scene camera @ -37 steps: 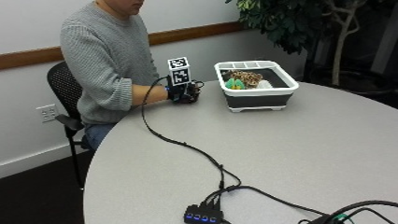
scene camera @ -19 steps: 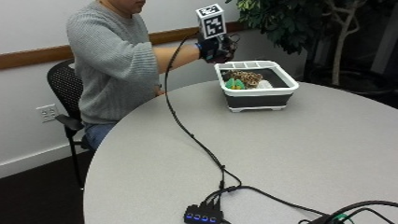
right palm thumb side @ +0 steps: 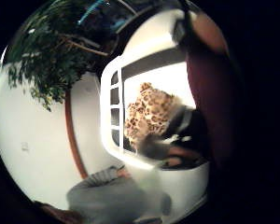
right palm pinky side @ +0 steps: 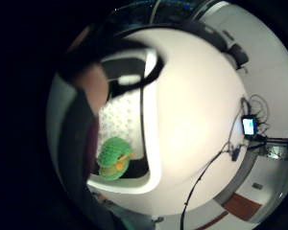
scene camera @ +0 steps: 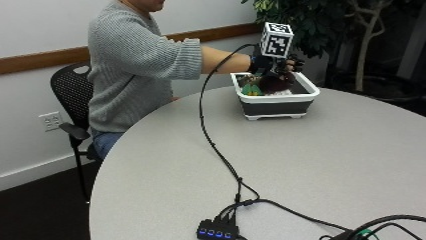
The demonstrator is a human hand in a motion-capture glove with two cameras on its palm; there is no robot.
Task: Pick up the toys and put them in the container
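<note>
In the outside view my gloved right hand (scene camera: 271, 64) hovers over the white-rimmed, dark-walled container (scene camera: 276, 106) at the table's far side. Its fingers curl round a dark brown toy (scene camera: 273, 82) that hangs down into the container's opening. This toy shows as a dark maroon mass close to the palm (right palm thumb side: 210, 88) (right palm pinky side: 92, 86). Inside the container lie a green toy (scene camera: 251, 90) (right palm pinky side: 113, 157) and a leopard-spotted toy (right palm thumb side: 151, 114). The container's white rim (right palm pinky side: 151, 143) (right palm thumb side: 110, 109) runs round them in both palm views.
A black cable (scene camera: 212, 145) trails from the hand across the round grey table (scene camera: 313, 170) to a hub with blue lights (scene camera: 216, 232) near the front edge. A leafy plant (scene camera: 319, 25) stands behind the container. The person sits on a black chair (scene camera: 70, 100).
The hand rose from the table beside the container, at the person's side, and swung across until it came over the container. The container and the toys in it stayed put.
</note>
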